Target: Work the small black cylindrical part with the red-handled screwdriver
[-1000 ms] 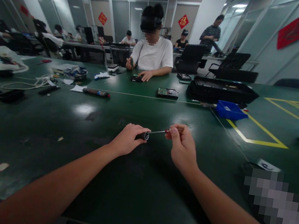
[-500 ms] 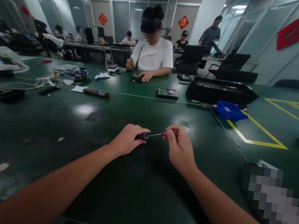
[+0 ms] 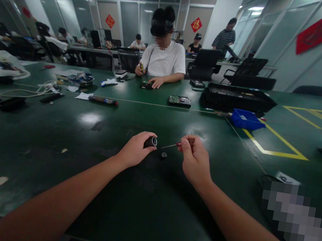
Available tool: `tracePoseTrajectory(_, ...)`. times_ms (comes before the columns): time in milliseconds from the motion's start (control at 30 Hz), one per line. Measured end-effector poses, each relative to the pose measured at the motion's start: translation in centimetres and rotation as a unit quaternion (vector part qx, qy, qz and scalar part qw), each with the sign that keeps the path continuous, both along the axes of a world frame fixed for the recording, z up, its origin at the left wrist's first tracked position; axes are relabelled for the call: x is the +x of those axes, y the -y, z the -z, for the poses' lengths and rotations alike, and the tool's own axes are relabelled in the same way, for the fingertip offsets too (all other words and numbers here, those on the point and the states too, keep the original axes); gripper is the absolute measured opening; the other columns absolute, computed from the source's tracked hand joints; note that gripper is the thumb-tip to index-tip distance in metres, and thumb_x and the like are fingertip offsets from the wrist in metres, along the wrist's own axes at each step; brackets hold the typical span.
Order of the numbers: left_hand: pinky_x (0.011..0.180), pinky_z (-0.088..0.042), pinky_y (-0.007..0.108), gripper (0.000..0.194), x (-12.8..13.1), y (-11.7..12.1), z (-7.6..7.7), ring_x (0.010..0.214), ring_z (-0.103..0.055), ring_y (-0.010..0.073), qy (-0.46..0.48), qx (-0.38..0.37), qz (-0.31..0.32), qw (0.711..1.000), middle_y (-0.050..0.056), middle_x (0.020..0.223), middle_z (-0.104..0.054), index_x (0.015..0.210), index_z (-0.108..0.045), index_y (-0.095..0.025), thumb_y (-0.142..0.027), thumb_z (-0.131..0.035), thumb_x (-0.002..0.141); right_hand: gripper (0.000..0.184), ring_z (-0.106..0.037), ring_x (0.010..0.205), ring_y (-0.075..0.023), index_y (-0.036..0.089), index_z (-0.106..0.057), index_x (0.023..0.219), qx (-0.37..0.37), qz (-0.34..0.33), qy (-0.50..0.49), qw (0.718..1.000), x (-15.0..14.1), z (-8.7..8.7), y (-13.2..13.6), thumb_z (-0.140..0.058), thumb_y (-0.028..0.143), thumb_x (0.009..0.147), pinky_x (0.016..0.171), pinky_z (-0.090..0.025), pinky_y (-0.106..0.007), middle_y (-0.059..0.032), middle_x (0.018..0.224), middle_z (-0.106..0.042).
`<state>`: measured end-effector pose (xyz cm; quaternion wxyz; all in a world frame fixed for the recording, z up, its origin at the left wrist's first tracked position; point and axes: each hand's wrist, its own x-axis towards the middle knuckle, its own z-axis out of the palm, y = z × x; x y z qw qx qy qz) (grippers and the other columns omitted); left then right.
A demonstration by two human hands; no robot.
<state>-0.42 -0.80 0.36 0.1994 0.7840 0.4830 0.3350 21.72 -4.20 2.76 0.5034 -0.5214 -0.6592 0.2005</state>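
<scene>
My left hand (image 3: 136, 149) is closed around a short black cylinder (image 3: 151, 142), whose pale-rimmed open end faces right. In my right hand (image 3: 194, 159) is a thin screwdriver (image 3: 169, 146), its metal shaft pointing left and a bit of red showing where the fingers pinch it. The shaft's tip stands just right of the cylinder, apart from it. Below the tip, a small dark round piece (image 3: 164, 155) lies on the green table (image 3: 121, 208). Most of the screwdriver's handle is hidden by my fingers.
Across the table a person (image 3: 163, 59) works on a small device. A circuit-board device (image 3: 179, 101), a blue bin (image 3: 246, 120) and a long black tray (image 3: 238, 99) stand beyond my hands. At left are a dark pen-shaped tool (image 3: 103, 101) and a white cable (image 3: 30, 92).
The screwdriver's tip has come away from the cylinder's open end. A small dark round piece now lies on the table between my hands. The cylinder has tilted and shifted slightly up and left.
</scene>
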Motion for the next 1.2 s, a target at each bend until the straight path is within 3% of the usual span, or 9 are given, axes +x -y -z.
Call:
tracePoseTrajectory(233, 0.104, -0.045, 0.042, 0.041, 0.6, 0.5, -0.3, 0.120, -0.056, 0.0240, 0.005, -0.006, 0.011, 1.000, 0.010, 0.132, -0.058, 0.135, -0.048, -0.021, -0.025, -0.056, 0.095, 0.017, -0.067, 0.077, -0.0190, 0.022, -0.058, 0.098, 0.032, 0.005, -0.030, 0.999, 0.1, -0.4, 0.2, -0.048, 0.035, 0.101, 0.071, -0.049, -0.034, -0.0029, 0.084, -0.068)
tracePoseTrajectory(333, 0.090, -0.051, 0.041, 0.035, 1.1, 0.8, -0.6, 0.103, -0.062, 0.0249, -0.052, -0.022, 0.006, 0.998, 0.009, 0.115, -0.064, 0.120, -0.058, -0.020, -0.041, -0.062, 0.092, 0.017, -0.067, 0.077, -0.0189, 0.022, -0.058, 0.098, 0.044, 0.005, -0.026, 0.999, 0.1, -0.5, 0.3, -0.048, 0.036, 0.101, 0.071, -0.050, -0.034, -0.0030, 0.084, -0.068)
tracePoseTrajectory(433, 0.084, -0.052, 0.038, 0.026, 1.6, 1.0, -0.6, 0.095, -0.063, 0.0226, -0.103, -0.005, 0.032, 0.994, 0.007, 0.107, -0.066, 0.109, -0.064, -0.019, -0.039, -0.059, 0.094, 0.017, -0.067, 0.076, -0.0187, 0.022, -0.058, 0.098, 0.058, 0.011, -0.032, 0.998, 0.0, -0.5, 0.4, -0.048, 0.036, 0.101, 0.071, -0.050, -0.034, -0.0026, 0.083, -0.068)
tracePoseTrajectory(567, 0.086, -0.051, 0.035, 0.030, 1.9, 1.3, -0.3, 0.103, -0.062, 0.0213, -0.173, 0.053, 0.057, 0.982, 0.006, 0.116, -0.064, 0.124, -0.064, -0.023, -0.029, -0.049, 0.099, 0.016, -0.067, 0.074, -0.0184, 0.023, -0.057, 0.097, 0.072, 0.019, -0.039, 0.996, 0.0, -0.6, 0.4, -0.048, 0.035, 0.100, 0.070, -0.050, -0.034, -0.0020, 0.083, -0.067)
tracePoseTrajectory(667, 0.080, -0.052, 0.034, 0.035, 2.0, 1.5, -0.4, 0.100, -0.061, 0.0213, -0.232, 0.070, 0.061, 0.968, 0.005, 0.112, -0.063, 0.130, -0.063, -0.028, -0.034, -0.047, 0.100, 0.016, -0.068, 0.075, -0.0189, 0.023, -0.057, 0.097, 0.072, 0.021, -0.040, 0.996, 0.1, -0.6, 0.4, -0.048, 0.035, 0.100, 0.071, -0.051, -0.035, -0.0024, 0.084, -0.068)
tracePoseTrajectory(867, 0.072, -0.050, 0.031, 0.032, 2.6, 1.8, -0.8, 0.096, -0.061, 0.0222, -0.316, 0.084, 0.070, 0.943, 0.006, 0.107, -0.065, 0.121, -0.069, -0.027, -0.040, -0.049, 0.099, 0.017, -0.067, 0.076, -0.0189, 0.023, -0.058, 0.098, 0.072, 0.014, -0.039, 0.997, 0.1, -0.7, 0.5, -0.048, 0.036, 0.101, 0.072, -0.051, -0.035, -0.0028, 0.085, -0.068)
tracePoseTrajectory(1033, 0.071, -0.048, 0.033, 0.029, 2.1, 1.6, -1.1, 0.087, -0.065, 0.0207, -0.215, 0.030, 0.034, 0.976, 0.005, 0.100, -0.071, 0.108, -0.072, -0.025, -0.035, -0.046, 0.099, 0.018, -0.066, 0.077, -0.0192, 0.022, -0.058, 0.099, 0.060, 0.012, -0.039, 0.997, 0.3, -0.6, 0.4, -0.048, 0.037, 0.101, 0.073, -0.051, -0.036, -0.0032, 0.085, -0.068)
tracePoseTrajectory(1133, 0.071, -0.048, 0.033, 0.026, 0.8, 0.8, -1.5, 0.083, -0.066, 0.0205, -0.061, -0.034, -0.006, 0.998, 0.006, 0.097, -0.072, 0.105, -0.072, -0.025, -0.036, -0.051, 0.095, 0.018, -0.066, 0.078, -0.0198, 0.022, -0.058, 0.099, 0.047, 0.012, -0.043, 0.998, 0.5, -0.6, 0.3, -0.048, 0.037, 0.101, 0.074, -0.051, -0.036, -0.0037, 0.085, -0.068)
tracePoseTrajectory(1200, 0.063, -0.046, 0.030, 0.025, -0.6, 0.1, -2.1, 0.075, -0.063, 0.0180, 0.074, -0.092, -0.051, 0.992, 0.007, 0.094, -0.071, 0.103, -0.072, -0.022, -0.036, -0.054, 0.092, 0.018, -0.066, 0.078, -0.0201, 0.023, -0.058, 0.099, 0.043, 0.013, -0.046, 0.998, 0.5, -0.6, 0.3, -0.048, 0.038, 0.100, 0.074, -0.051, -0.037, -0.0039, 0.086, -0.068)
